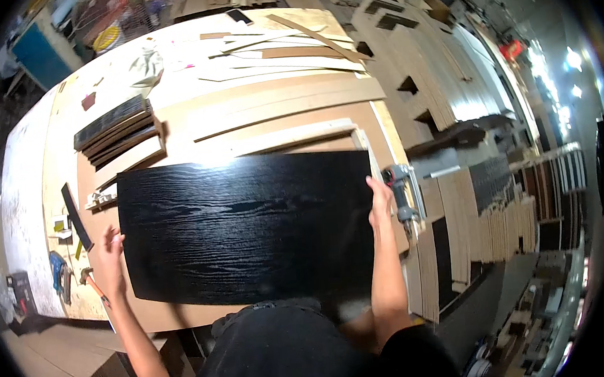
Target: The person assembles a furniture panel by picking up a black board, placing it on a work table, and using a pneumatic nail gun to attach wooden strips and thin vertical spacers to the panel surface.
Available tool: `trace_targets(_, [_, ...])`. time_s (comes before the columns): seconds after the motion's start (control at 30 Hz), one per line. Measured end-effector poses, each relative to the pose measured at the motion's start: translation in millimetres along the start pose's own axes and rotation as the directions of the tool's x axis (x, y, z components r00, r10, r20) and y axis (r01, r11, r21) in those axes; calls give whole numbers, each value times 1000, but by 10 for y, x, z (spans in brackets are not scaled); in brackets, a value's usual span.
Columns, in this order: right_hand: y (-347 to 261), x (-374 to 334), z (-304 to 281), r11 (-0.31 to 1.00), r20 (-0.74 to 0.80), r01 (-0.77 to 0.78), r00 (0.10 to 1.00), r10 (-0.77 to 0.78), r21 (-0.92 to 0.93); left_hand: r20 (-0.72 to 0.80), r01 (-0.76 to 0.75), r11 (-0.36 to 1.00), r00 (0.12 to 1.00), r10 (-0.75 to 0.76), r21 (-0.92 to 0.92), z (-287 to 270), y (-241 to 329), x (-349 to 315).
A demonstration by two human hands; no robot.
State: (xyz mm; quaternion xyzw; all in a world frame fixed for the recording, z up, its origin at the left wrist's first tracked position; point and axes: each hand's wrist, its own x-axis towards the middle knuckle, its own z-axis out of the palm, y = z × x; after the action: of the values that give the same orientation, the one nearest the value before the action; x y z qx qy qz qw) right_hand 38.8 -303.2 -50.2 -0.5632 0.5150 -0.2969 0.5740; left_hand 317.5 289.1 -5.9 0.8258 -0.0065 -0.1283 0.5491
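Note:
A wide black panel [249, 226] with a glossy wood grain lies across the near part of the workbench, in front of my body. My right hand [380, 199] is closed on its right edge, thumb toward the top face. At the left edge, my left hand [112, 247] has its fingers apart and slightly bent; fingertips reach the edge, though contact is hard to make out. Beyond the panel, a pale wooden frame [299, 139] is partly covered by it. A hammer [95, 287] with an orange handle lies beside my left wrist.
Left of the panel are a narrow black strip [77, 215], a blue power tool [58, 269] and stacked dark-faced boards [115, 131]. A grey power tool [400, 189] sits by my right hand. Loose wood strips [286, 48] and a phone [239, 17] lie far back. Stacked panels [440, 76] stand right.

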Motion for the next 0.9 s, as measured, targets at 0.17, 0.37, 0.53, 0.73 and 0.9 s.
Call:
trace_targets(0.17, [550,152,41,987,-188,-43,980,72,152,-133,3,975,991,27,221,408,-305,-52])
trace_targets(0.37, [681,240,-4,946,88,-307,950,299,99,-387,116,966,922,-19,230,250,-1220,132])
trace_targets(0.53, [630,283,-89,925,288,-379,887,362,4,-404,161,836,911,78,525,201,-1413,-10])
trace_targets(0.73, [797,362,-283,960,307,-155,925,223,-231,-239,167,986,956,-169,-26,-112,-1317,-5])
trace_targets(0.9, [998,35,-736,949,342,-144,909,238,-279,-169,321,932,922,-348,-166,-526,-1511,-227])
